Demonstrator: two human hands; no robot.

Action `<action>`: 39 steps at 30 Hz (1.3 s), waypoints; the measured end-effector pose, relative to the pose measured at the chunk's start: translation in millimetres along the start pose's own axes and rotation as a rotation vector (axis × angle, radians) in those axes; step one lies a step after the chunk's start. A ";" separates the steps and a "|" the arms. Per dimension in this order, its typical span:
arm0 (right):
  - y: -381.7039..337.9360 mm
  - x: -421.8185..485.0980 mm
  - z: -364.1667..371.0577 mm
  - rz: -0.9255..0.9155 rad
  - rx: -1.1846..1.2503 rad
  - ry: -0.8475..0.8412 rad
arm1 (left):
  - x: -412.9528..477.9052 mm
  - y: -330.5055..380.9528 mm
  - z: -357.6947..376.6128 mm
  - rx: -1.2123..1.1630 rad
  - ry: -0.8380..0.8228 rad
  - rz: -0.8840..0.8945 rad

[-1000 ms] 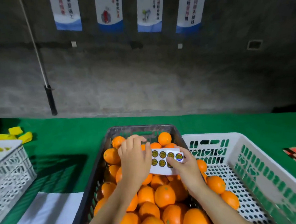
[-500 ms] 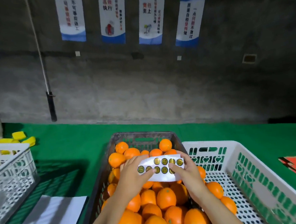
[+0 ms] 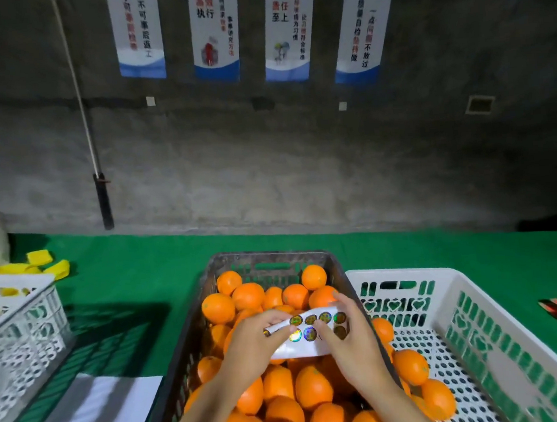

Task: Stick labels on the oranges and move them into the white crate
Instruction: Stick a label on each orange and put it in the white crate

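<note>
Label sheet, lengthwise left-right, pinched by left hand, right hand

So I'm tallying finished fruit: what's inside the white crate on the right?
In the white crate, a few oranges lie on its perforated floor by its left wall. The right hand, holding the label sheet, covers part there, so more may be hidden.

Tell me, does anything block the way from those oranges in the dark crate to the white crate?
Nothing visible does. The white crate stands open-topped right beside the dark crate of oranges. The left hand and right hand both hold the label sheet above them.
</note>
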State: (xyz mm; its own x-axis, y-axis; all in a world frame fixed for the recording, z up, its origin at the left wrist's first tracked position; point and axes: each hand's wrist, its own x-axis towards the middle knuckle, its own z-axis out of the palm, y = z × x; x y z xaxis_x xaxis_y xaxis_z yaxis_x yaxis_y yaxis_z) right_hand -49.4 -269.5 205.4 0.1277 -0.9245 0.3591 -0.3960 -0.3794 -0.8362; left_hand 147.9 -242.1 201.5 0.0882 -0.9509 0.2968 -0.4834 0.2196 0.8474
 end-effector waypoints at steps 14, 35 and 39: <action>3.8 -7.0 6.2 -0.614 -0.565 0.064 | -5.1 2.7 -0.1 0.168 -0.022 0.100; 6.9 -9.0 5.1 -0.471 -0.394 0.039 | -4.8 1.7 3.5 -0.100 0.004 -0.072; 6.2 -4.3 1.4 -0.170 -0.047 0.026 | -4.6 -0.1 -4.6 -0.061 0.332 -0.097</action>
State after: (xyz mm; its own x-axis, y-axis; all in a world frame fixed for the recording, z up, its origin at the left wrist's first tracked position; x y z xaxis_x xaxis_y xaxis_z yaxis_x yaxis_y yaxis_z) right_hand -51.2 -267.9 198.0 0.1729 -0.8456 0.5051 -0.4130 -0.5278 -0.7422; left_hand 151.6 -236.8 202.1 0.4149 -0.8471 0.3320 -0.4067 0.1537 0.9005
